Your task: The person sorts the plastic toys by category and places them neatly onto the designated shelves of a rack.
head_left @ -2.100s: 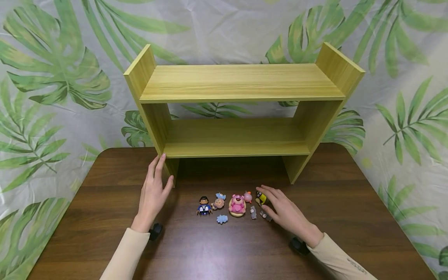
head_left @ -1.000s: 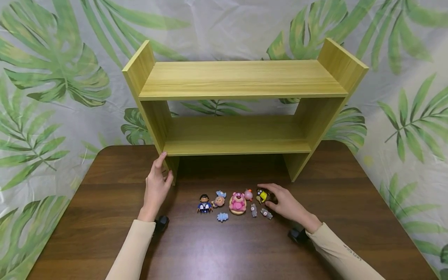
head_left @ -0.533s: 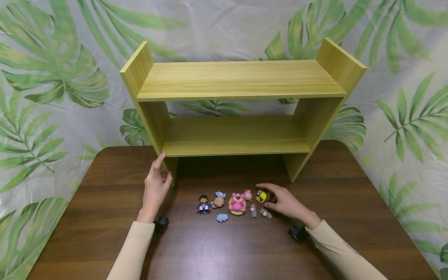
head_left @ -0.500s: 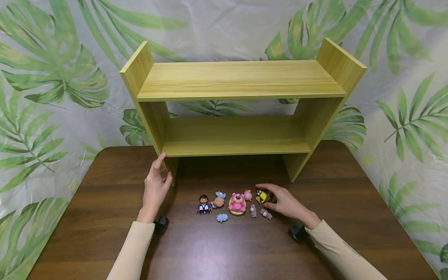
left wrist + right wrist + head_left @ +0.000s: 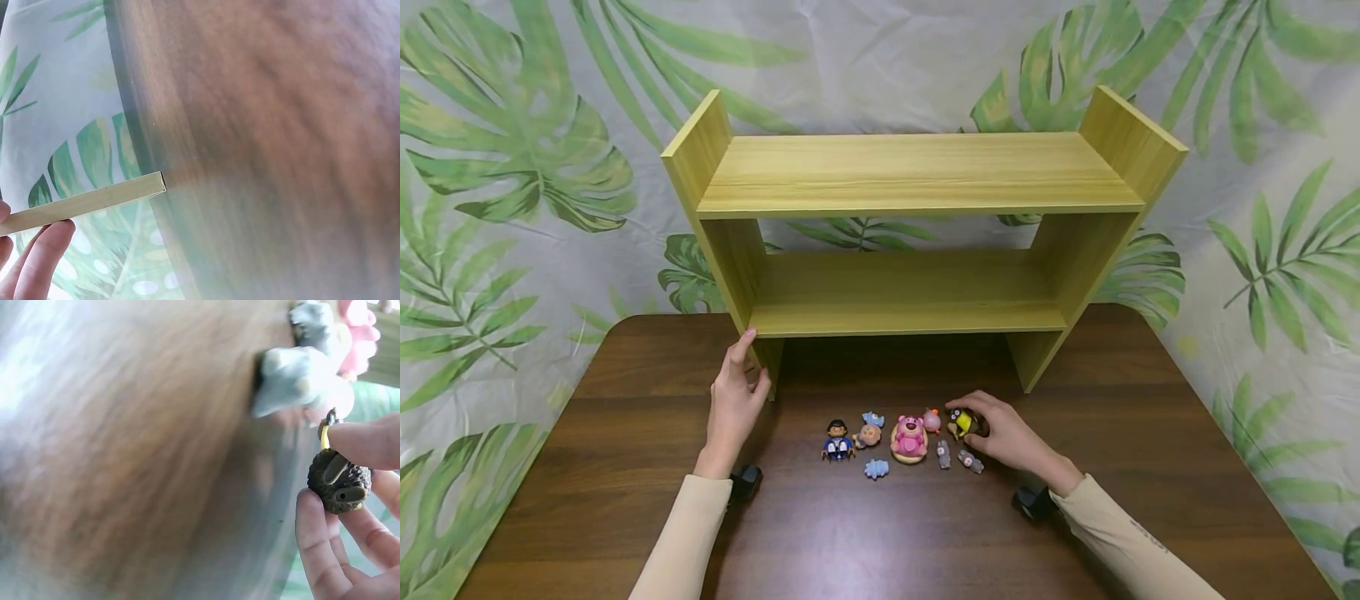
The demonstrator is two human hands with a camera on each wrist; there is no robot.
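Observation:
In the head view my left hand [image 5: 735, 408] holds the lower left upright of a two-tier wooden shelf [image 5: 917, 177]. The left wrist view shows the board's narrow end [image 5: 100, 198] between my thumb and fingers. My right hand [image 5: 1011, 435] pinches a small dark brown figurine [image 5: 958, 423] with a yellow front, at the right end of a row of toys. Seen from the right wrist, the figurine [image 5: 325, 472] has a bumpy brown body, and my thumb and fingertips lie on opposite sides of it. Two small grey figurines [image 5: 970, 461] lie just below that hand.
A pink bear figurine [image 5: 909, 439] sits mid-row, beside a small pink round toy [image 5: 932, 421]. Farther left are a dark-haired toy figure [image 5: 837, 440], a peach-coloured toy [image 5: 868, 435] and blue toys [image 5: 876, 468]. The shelf stands behind them on the brown table [image 5: 865, 550], before a leaf-print cloth.
My left fingers, straighter against the upright before, now bend and hold it with the thumb. My right hand, earlier stretched over the brown figurine, has closed its thumb and fingers around it.

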